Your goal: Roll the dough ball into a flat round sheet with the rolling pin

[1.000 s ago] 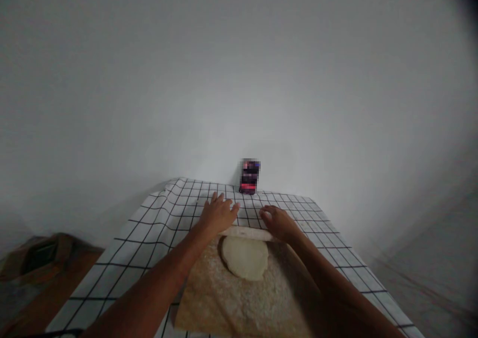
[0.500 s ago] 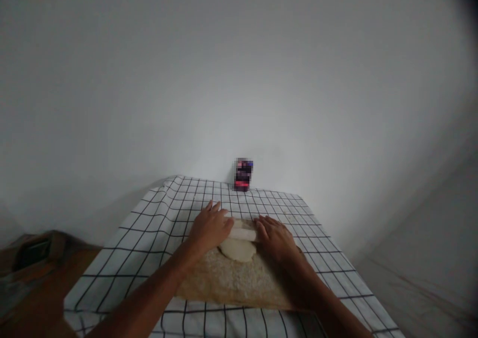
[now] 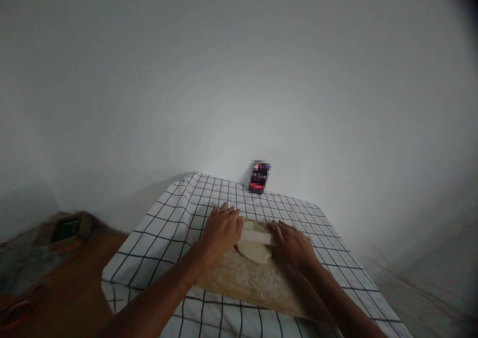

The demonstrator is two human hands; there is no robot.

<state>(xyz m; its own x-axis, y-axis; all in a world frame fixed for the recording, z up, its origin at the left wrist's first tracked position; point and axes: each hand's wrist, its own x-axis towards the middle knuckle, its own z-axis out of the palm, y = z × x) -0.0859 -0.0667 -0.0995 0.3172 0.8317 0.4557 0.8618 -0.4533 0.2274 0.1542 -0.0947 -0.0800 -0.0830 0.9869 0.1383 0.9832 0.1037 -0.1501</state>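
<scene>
A pale rolling pin [image 3: 257, 237] lies crosswise over a flattened round of dough [image 3: 256, 253]. My left hand [image 3: 224, 228] rests over the pin's left end, with the fingers reaching forward past it. Over the right end lies my right hand [image 3: 293, 241], its fingers bent across the pin. Both hands hide the pin's ends. Beneath the dough is a flour-dusted wooden board [image 3: 242, 281]. Some dough also shows beyond the pin on the far side.
A white tablecloth with black grid lines [image 3: 160, 233] covers the table. At its back, a dark pixelated upright object [image 3: 259, 177] leans near the pale wall [image 3: 239, 79]. A brown box-like thing [image 3: 67, 228] sits low at the left, beside an orange-brown surface [image 3: 82, 273].
My view has swung left, so the table and hands appear farther right. Both hands stay on the rolling pin, which covers slightly more of the dough's near part.
</scene>
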